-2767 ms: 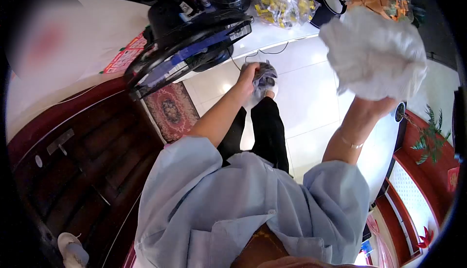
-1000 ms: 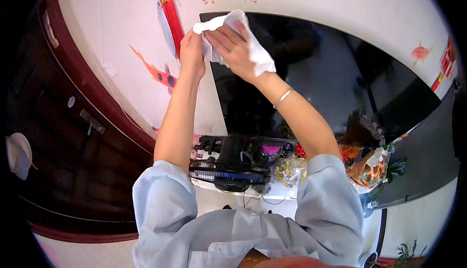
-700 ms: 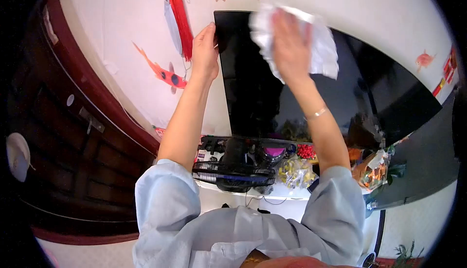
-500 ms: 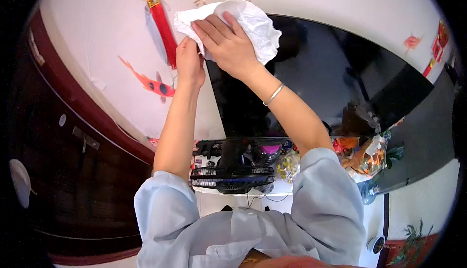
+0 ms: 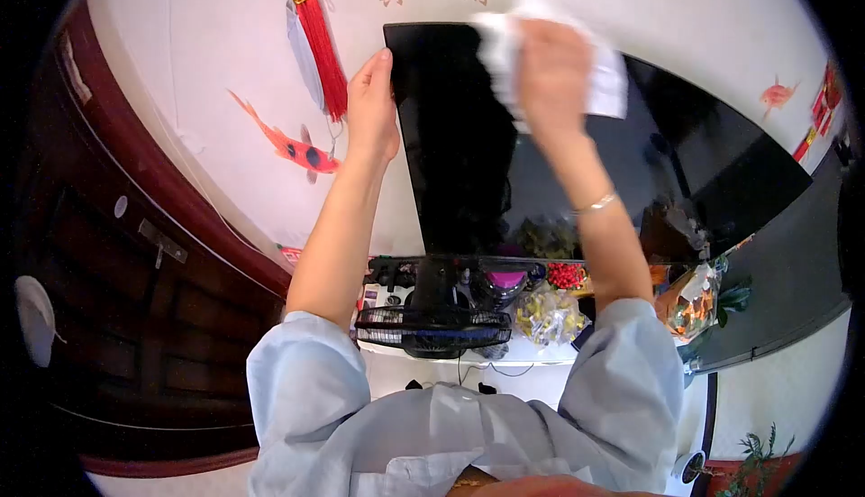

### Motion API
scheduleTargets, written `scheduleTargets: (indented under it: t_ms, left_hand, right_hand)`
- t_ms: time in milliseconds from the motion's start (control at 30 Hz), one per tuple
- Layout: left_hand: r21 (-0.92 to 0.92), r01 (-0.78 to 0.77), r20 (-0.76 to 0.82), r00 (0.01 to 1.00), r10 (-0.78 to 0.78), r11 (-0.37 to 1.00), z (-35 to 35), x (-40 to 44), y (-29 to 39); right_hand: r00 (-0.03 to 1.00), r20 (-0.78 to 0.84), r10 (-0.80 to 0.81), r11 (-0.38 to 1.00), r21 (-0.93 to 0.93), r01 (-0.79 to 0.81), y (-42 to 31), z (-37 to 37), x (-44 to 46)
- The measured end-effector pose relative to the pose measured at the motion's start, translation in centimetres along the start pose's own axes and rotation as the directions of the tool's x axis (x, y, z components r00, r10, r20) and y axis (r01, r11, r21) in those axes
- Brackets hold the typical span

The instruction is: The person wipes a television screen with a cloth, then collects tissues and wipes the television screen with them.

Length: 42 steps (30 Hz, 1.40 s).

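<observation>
A large black television [image 5: 459, 145] stands upright against the wall, its glossy screen facing me. My left hand [image 5: 371, 105] grips its left edge near the upper corner, thumb along the front and the other fingers partly hidden. Over the upper part of the screen, my right hand [image 5: 554, 73] holds a crumpled white cloth [image 5: 605, 82]. Both are smeared by motion, so the separate fingers are hard to make out. Part of the cloth sticks up past the television's top edge.
Below the screen, a white cabinet top bears a black fan [image 5: 432, 328], a wrapped bouquet [image 5: 551, 315] and red berries [image 5: 566, 274]. Another orange bouquet [image 5: 692, 303] is at right. A red tassel [image 5: 323, 60] hangs on the wall at left, near a dark door [image 5: 153, 317].
My right hand and the white cloth have moved right along the television's upper edge, away from the corner. My left hand stays on the left edge, now uncovered. The view has shifted slightly.
</observation>
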<state>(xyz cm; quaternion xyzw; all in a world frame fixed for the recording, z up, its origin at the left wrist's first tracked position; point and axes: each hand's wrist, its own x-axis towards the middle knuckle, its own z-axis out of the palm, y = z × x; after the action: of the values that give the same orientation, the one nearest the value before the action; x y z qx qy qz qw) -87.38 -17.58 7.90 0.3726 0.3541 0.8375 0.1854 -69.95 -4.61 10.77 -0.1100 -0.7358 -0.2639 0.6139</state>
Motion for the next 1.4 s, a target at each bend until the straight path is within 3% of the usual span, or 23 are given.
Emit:
scheduleTargets:
  t_ms: [67, 100, 233, 367, 467, 733, 900, 967, 1033, 1100, 1167, 1367, 1400]
  left_hand:
    - [-0.002, 0.011, -0.001, 1.0, -0.011, 1.0, 0.4, -0.4, 0.3]
    - [-0.01, 0.012, -0.017, 1.0, -0.012, 1.0, 0.7, -0.6, 0.4]
    - [0.096, -0.014, -0.086, 0.996, 0.023, 0.995, 0.2, -0.1, -0.2]
    - [0.142, -0.06, -0.025, 0.998, 0.064, 0.988, -1.7, 1.7, -2.2]
    - [0.006, -0.075, 0.024, 0.997, 0.075, 0.997, -1.4, 1.4, -2.2]
    - [0.003, -0.064, -0.097, 0.993, 0.064, 0.998, -0.7, 1.0, -1.4]
    - [0.016, -0.044, -0.05, 0.998, 0.045, 0.999, 0.3, 0.3, -0.7]
    - [0.031, -0.011, -0.068, 0.998, 0.013, 0.999, 0.5, 0.3, -0.7]
    - [0.027, 0.025, -0.061, 0.998, -0.024, 0.999, 0.2, 0.5, -0.6]
    - [0.014, 0.0, -0.093, 0.996, 0.001, 1.0, -0.6, 0.8, -1.1]
    - [0.066, 0.0, -0.153, 0.988, 0.011, 0.998, 0.4, 0.6, -0.9]
    - [0.048, 0.014, -0.021, 1.0, -0.013, 0.999, -0.3, 1.2, -1.3]
    - [0.062, -0.002, 0.026, 1.0, 0.001, 0.998, -0.1, 0.9, -0.9]
  right_hand:
    - [0.993, 0.071, -0.09, 0.987, 0.14, 0.08, -5.1, 2.1, 2.5]
    - [0.986, 0.08, -0.149, 0.984, 0.109, 0.14, -7.2, 2.9, 3.4]
    - [0.974, -0.068, -0.214, 0.967, 0.125, 0.221, -7.4, 4.1, 4.3]
    - [0.979, -0.054, -0.196, 0.98, -0.035, 0.194, -0.4, 0.7, 1.9]
    - [0.991, -0.026, -0.131, 0.99, -0.057, 0.13, 5.1, -2.6, -0.2]
    - [0.997, 0.053, 0.049, 0.963, -0.267, -0.033, 20.9, -10.6, -6.7]
    - [0.994, -0.051, 0.097, 0.961, -0.257, -0.107, 29.3, -14.2, -10.7]
    - [0.989, -0.103, 0.107, 0.917, -0.374, -0.138, 32.4, -15.1, -12.3]
    - [0.981, -0.178, 0.082, 0.944, -0.302, -0.134, 35.1, -15.6, -13.6]
    - [0.942, -0.229, 0.244, 0.917, -0.261, -0.301, 32.9, -14.1, -13.9]
    - [0.945, -0.165, 0.282, 0.939, -0.155, -0.308, 27.1, -12.4, -12.7]
    - [0.97, 0.232, 0.071, 0.995, -0.085, -0.053, 9.7, -4.6, -7.5]
    - [0.976, 0.218, 0.018, 1.0, -0.011, -0.015, 6.4, -3.6, -6.0]
